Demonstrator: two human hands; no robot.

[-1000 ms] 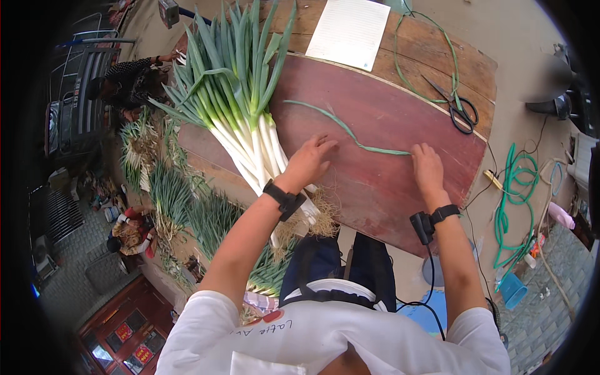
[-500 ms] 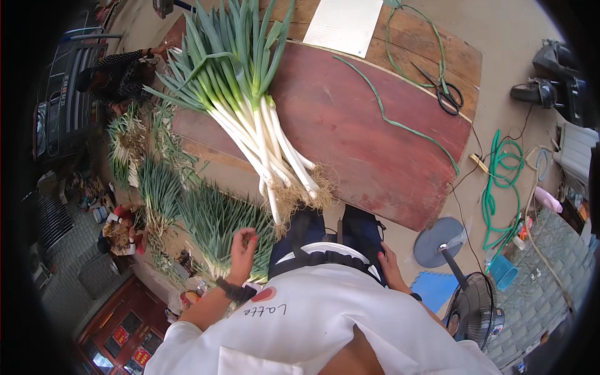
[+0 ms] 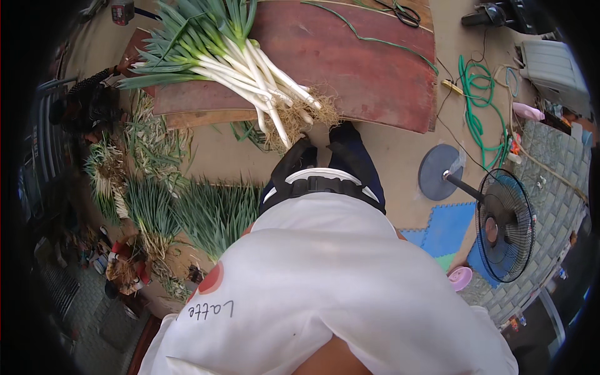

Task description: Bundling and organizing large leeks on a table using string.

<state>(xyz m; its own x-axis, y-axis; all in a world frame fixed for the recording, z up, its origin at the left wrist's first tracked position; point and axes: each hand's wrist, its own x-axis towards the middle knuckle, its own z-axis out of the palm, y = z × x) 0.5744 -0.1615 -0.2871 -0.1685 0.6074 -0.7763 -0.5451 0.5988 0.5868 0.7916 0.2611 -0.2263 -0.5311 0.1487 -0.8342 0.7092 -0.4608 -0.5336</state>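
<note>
Neither of my hands shows now; both are hidden beside or behind my white shirt. In front of me a loose bunch of green onions (image 3: 253, 69) lies on the reddish-brown wooden table (image 3: 369, 81). Its white stems slant toward me, and the hairy roots hang over the near edge just ahead of my legs. The green leaves spread to the far left. Right of the bunch, a thin green cord (image 3: 387, 41) stretches across the tabletop. Black-handled scissors (image 3: 409, 17) lie at the table's far right, partly cut off by the view's edge.
More green onions (image 3: 215, 212) are heaped on the ground at left, near trimmed leaves (image 3: 156, 134). One person (image 3: 87, 103) is by the table's left end, another (image 3: 128, 269) farther down. To my right stand a fan (image 3: 505, 225) and its round base (image 3: 437, 172), near a green hose (image 3: 478, 112).
Both my hands have gone out of view. The table and onions now sit higher in the picture, and more of the fan and blue mats shows at right.
</note>
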